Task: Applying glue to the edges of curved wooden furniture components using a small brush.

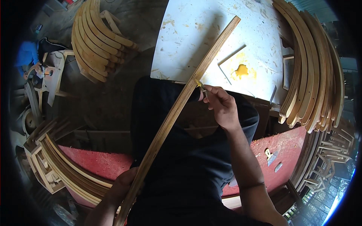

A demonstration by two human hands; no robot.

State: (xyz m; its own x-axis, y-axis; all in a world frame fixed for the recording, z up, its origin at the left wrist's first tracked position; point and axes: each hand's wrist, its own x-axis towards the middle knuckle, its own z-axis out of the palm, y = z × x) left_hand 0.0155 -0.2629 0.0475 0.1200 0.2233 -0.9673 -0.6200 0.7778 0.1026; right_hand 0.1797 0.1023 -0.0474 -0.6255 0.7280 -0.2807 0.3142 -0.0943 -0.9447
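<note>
A long, slightly curved wooden strip [170, 113] runs slantwise from my lap up over the white table [184, 41]. My left hand [126, 181] is closed round its lower end, with the fingers partly hidden behind the wood. In a pinch, my right hand [223, 107] holds a small putty knife [204, 89], whose tip carries yellow paste and touches the strip's edge near the middle. On the table, right of the strip, lies a blob of yellow putty [241, 71] beside thin dark edges forming an L.
Curved wooden pieces are stacked at the far left [88, 41] and at the right [315, 71]; more [75, 180] lie at lower left. A scraper [270, 156] and a small grey piece [278, 167] rest on the red surface [292, 148]. Another person [28, 56] works at far left.
</note>
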